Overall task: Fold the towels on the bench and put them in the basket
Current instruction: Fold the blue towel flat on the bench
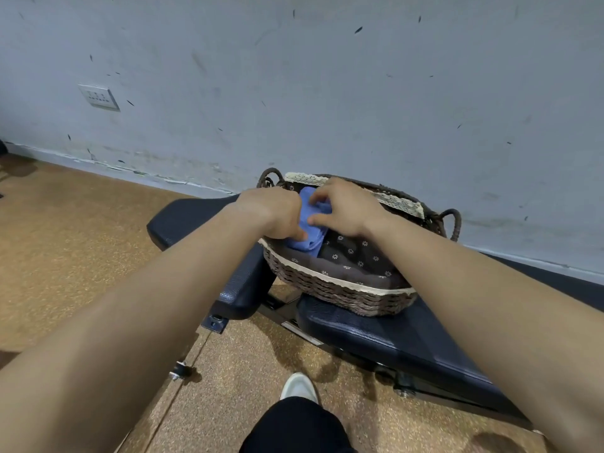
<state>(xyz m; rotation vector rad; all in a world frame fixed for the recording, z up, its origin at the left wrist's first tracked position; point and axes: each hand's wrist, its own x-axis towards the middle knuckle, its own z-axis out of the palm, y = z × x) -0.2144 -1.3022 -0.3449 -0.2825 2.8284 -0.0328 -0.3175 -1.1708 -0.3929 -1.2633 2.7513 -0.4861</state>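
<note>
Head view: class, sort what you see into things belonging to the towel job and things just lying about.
Job: blue towel, basket, bench, left hand and right hand holding the towel.
Not part of it: wall socket, brown floor.

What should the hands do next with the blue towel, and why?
Probably let go and draw back: the left hand and right hand hold the blue towel already low inside the wicker basket, at its left end, so it seems placed.

Soft, even indoor light; faint shadows under bench (408, 338); wide-angle bowing at edges; slight overall softness.
</note>
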